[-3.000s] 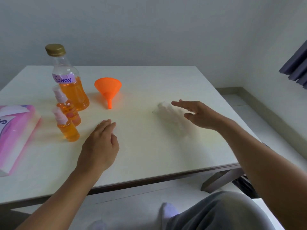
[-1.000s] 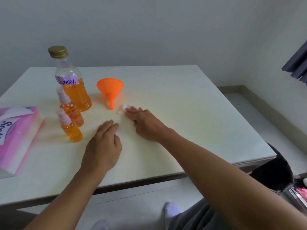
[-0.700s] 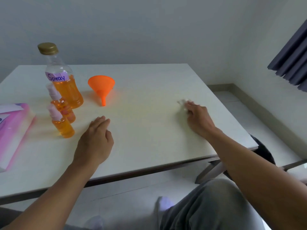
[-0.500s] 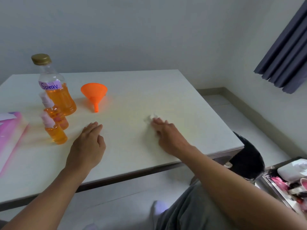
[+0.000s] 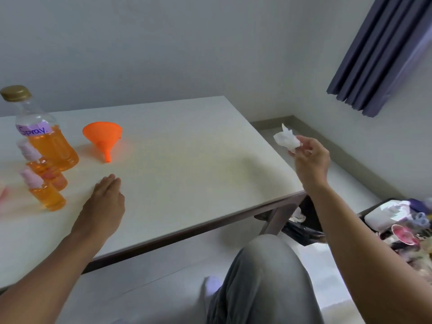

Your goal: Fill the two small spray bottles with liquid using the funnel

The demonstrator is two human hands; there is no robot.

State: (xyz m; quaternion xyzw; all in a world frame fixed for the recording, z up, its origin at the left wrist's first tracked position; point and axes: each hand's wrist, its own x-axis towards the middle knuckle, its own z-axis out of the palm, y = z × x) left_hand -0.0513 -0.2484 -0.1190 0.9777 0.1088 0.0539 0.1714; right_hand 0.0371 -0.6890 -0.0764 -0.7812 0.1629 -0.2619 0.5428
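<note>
Two small spray bottles, one nearer (image 5: 48,197) and one behind it (image 5: 46,169), stand at the table's left, both holding orange liquid and wearing pale pink spray tops. Behind them is a large capped bottle (image 5: 46,139) labelled "Spray", partly full of orange liquid. An orange funnel (image 5: 103,136) lies on its side to their right. My left hand (image 5: 104,206) rests flat on the white table (image 5: 187,164), fingers straight. My right hand (image 5: 309,160) is raised past the table's right edge and pinches a crumpled white tissue (image 5: 286,139).
A pink pack edge (image 5: 2,195) shows at the far left. Below the table's right corner sits a dark bin (image 5: 304,220), and a box of mixed items (image 5: 402,220) stands on the floor. A dark curtain (image 5: 385,52) hangs at upper right. My knee (image 5: 264,272) is under the table edge.
My right hand was wiping the table with the tissue; now it has lifted off and moved right, beyond the table edge. The view has turned right. My left hand stayed flat.
</note>
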